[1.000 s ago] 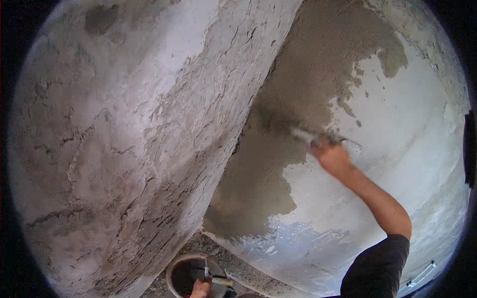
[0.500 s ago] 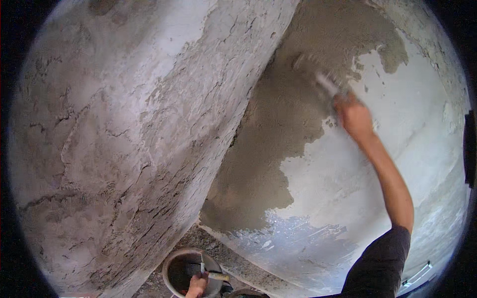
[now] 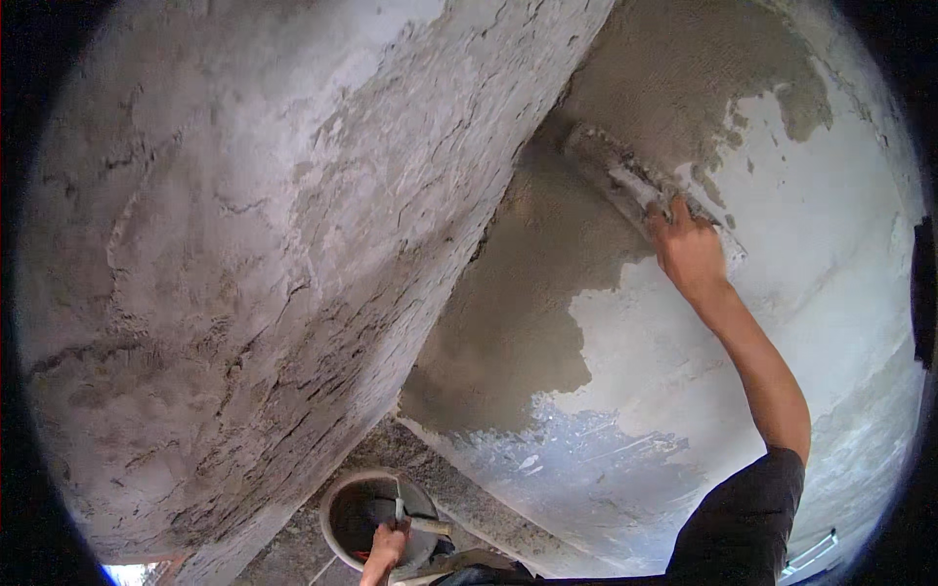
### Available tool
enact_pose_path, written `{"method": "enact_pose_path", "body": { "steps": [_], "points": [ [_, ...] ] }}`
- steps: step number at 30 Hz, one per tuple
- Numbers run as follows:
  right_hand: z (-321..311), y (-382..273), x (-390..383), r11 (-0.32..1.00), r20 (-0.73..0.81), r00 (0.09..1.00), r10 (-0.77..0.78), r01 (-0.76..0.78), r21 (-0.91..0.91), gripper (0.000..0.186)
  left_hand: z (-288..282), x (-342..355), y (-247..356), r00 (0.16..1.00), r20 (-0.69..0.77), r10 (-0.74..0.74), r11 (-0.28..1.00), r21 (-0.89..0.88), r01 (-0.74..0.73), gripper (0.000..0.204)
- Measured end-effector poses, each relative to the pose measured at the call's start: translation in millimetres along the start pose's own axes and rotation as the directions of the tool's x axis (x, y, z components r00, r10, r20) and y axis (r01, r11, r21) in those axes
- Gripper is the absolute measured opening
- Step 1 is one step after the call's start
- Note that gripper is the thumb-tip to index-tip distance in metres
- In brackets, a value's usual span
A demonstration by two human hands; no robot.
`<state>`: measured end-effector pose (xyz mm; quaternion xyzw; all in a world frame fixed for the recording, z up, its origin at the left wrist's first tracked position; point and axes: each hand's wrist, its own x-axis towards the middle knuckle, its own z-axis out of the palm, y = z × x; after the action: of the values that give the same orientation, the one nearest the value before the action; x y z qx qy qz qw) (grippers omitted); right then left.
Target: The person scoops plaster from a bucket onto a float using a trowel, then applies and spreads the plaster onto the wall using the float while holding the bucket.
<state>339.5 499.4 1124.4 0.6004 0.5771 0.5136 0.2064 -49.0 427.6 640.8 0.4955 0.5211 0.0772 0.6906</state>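
Observation:
My right hand point(image 3: 690, 256) is closed round the handle of a long plastering trowel point(image 3: 611, 176), its blade lying slantwise against the wall. Under and around the blade spreads a patch of wet grey-brown plaster point(image 3: 537, 283), bordering paler, smoother wall point(image 3: 664, 332). Low in the picture, my left hand point(image 3: 389, 542) is closed on a tool with a pale upright part point(image 3: 399, 503); its kind cannot be made out. This hand is over a round bucket point(image 3: 332, 527) with dark contents. A yellowish handle point(image 3: 430, 525) lies across the bucket beside it.
A rough, cracked wall face point(image 3: 244, 244) fills the left side and meets the plastered wall at a slanting inner corner. Gritty ground point(image 3: 391, 449) surrounds the bucket. A pale bar-like object point(image 3: 811, 555) shows at the lower right.
My right hand and the trowel have moved slightly down and left over the plaster, and the blade now shows sharply. The view has shifted a little. My left hand stays at the bucket.

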Motion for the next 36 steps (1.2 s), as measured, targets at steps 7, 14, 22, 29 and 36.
{"method": "enact_pose_path", "body": {
  "steps": [7,14,22,29,36],
  "points": [
    [69,-132,-58,0.991,0.210,0.971,-0.118,0.101,0.091,0.030,2,5,-23,0.996,-0.061,-0.070,0.995,0.067,0.074,0.046],
    [58,-190,-79,0.901,0.194,0.907,-0.373,0.304,0.311,0.029,6,17,-71,0.994,-0.089,-0.066,0.997,-0.039,0.063,0.046],
    [36,-108,-11,0.969,0.058,0.971,0.234,-0.238,0.072,0.040,0,5,-66,0.997,-0.032,-0.065,0.998,0.009,0.065,0.047],
    [111,-260,-87,0.952,0.212,0.973,-0.092,0.024,0.305,0.034,-10,-4,-60,0.985,-0.150,-0.082,0.989,0.111,0.100,0.023],
    [100,-262,-110,0.905,0.225,0.954,-0.199,0.091,0.415,0.032,-15,-20,-68,0.989,-0.127,-0.071,0.997,0.007,0.072,0.036]
  ]
}}
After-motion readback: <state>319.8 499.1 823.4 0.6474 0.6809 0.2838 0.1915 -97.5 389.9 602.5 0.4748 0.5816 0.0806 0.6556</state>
